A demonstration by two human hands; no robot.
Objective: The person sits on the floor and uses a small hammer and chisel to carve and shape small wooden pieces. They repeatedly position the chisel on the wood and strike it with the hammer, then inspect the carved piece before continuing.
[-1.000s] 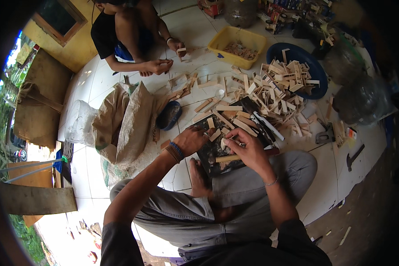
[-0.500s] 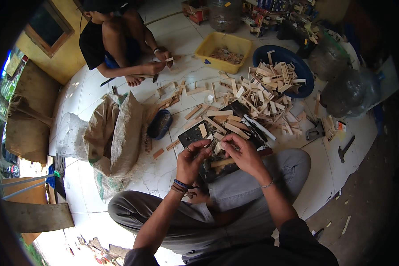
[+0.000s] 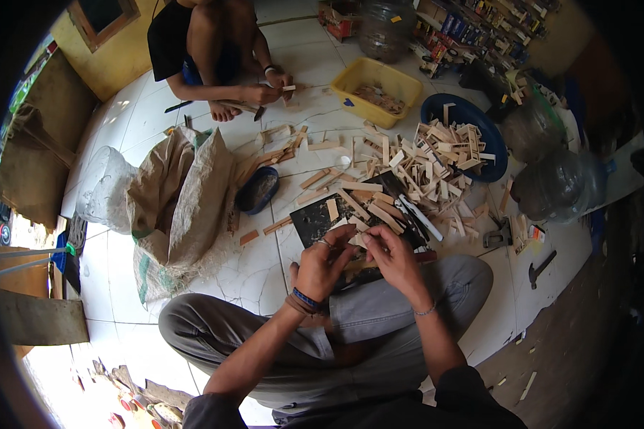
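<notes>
My left hand point(image 3: 322, 266) and my right hand point(image 3: 395, 263) meet above a black board point(image 3: 309, 223), fingertips almost touching. Between the right fingers is a small pale wooden piece point(image 3: 359, 241). The left thumb and fingers are pinched against it; whatever else they hold is too small to make out. Loose wooden strips point(image 3: 356, 205) lie on the board just beyond my hands. A white bar-shaped thing point(image 3: 422, 218) lies at the board's right side. Under my hands, a wooden handle is mostly hidden.
Cut wood is heaped point(image 3: 426, 161) against a blue basin point(image 3: 497, 132), near a yellow tub point(image 3: 347, 82). A sack point(image 3: 200, 186) and blue dish point(image 3: 257, 189) stand left. A hammer point(image 3: 542, 270) and stapler-like tool point(image 3: 499, 234) lie right. Another person point(image 3: 207, 64) works at far left.
My hands have come together, the left fingertips now at the wooden piece. The whole view has shifted a little. The other person still holds a small wooden piece.
</notes>
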